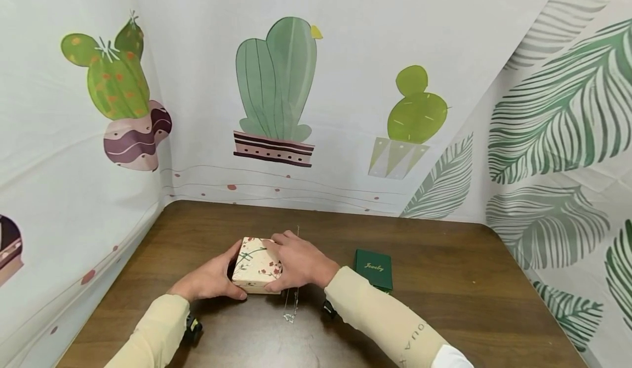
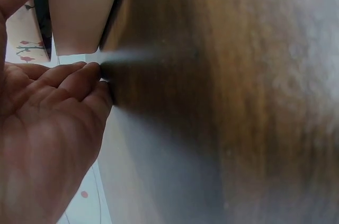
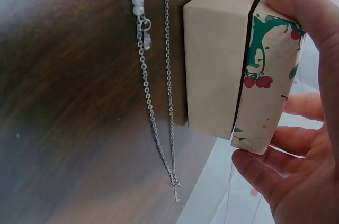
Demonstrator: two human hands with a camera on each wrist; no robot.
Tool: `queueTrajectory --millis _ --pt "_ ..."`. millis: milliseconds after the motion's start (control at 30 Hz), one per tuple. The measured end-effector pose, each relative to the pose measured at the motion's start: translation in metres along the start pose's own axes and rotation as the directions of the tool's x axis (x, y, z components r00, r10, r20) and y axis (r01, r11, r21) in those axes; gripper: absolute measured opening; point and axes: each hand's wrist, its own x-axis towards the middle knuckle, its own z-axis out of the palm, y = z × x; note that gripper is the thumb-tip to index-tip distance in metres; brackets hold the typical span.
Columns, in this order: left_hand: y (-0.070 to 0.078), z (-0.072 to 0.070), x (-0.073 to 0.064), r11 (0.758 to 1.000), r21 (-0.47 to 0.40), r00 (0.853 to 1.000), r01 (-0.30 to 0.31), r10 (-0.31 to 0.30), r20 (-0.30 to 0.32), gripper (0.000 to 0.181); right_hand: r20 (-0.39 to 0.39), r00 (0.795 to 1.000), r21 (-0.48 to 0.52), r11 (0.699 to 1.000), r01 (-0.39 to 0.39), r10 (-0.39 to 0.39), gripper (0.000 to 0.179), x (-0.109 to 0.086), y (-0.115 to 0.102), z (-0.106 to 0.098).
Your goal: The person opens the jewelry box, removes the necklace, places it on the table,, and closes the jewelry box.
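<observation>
A small cream box [image 3: 214,57] stands on the wooden table, its lid [image 1: 257,261] printed with red blossoms and green stems. A narrow dark gap shows between lid and base, wider on the left. My right hand [image 1: 301,261] grips the lid from the right, thumb at the near edge and fingers at the far edge. On the left, my left hand [image 1: 214,277] holds the box, thumb at the near corner and fingers round the far side. Beside the box's right side lies a silver chain necklace [image 3: 169,65] with small pale beads, partly under my right hand in the head view.
A dark green card or booklet [image 1: 373,269] marked "Jewelry" lies to the right, beyond my right forearm. The brown table [image 1: 444,280] meets a white cloth backdrop [image 1: 345,110] printed with cacti and leaves at its back and sides.
</observation>
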Motion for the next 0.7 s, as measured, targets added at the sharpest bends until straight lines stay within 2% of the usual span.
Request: queueTrajectory --millis 700 --pt "-0.0008 0.0017 -0.0003 1.0 -0.022 1.0 0.001 -0.001 0.002 0.135 0.017 1.0 -0.042 0.999 -0.002 0.003 0.099 0.0061 -0.0043 0.0004"
